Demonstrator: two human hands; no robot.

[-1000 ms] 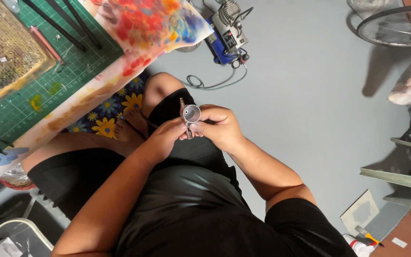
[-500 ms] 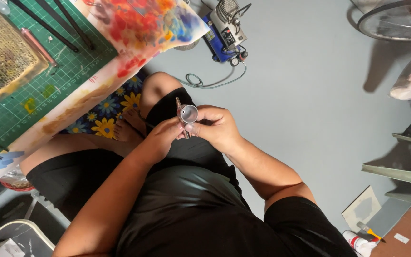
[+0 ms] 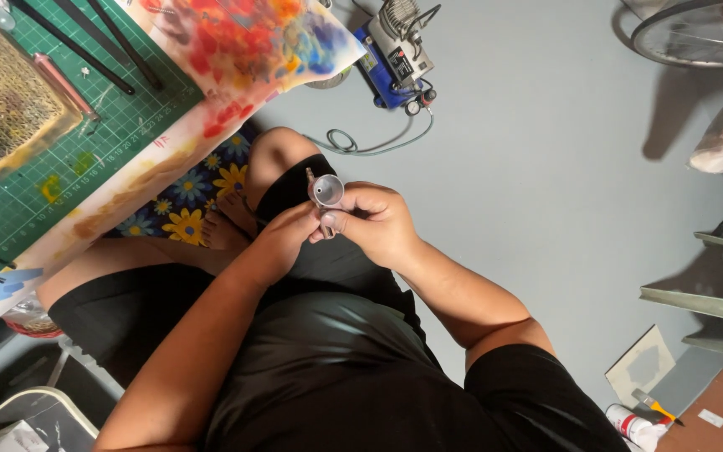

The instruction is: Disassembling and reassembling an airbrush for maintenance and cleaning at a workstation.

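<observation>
Over my lap both hands meet around a small silver airbrush (image 3: 323, 194) with a round metal cup on top. My right hand (image 3: 378, 222) wraps around its body from the right, thumb near the cup. My left hand (image 3: 282, 243) closes on its lower part from the left, fingertips touching the right hand. The airbrush's lower body is hidden between my fingers. I sit cross-legged in black shorts and a black shirt, one bare foot (image 3: 228, 226) resting on a blue flowered cushion (image 3: 179, 205).
A green cutting mat (image 3: 85, 151) with dark brushes lies on the table at the left, beside a paint-stained sheet (image 3: 248, 42). A blue compressor (image 3: 395, 54) with a coiled hose (image 3: 361, 144) sits on the grey floor ahead. A wheel (image 3: 696, 33), bag and shelving stand at the right.
Both hands stay together on the airbrush over my lap, with only slight shifts of the fingers. The view has drifted a little.
</observation>
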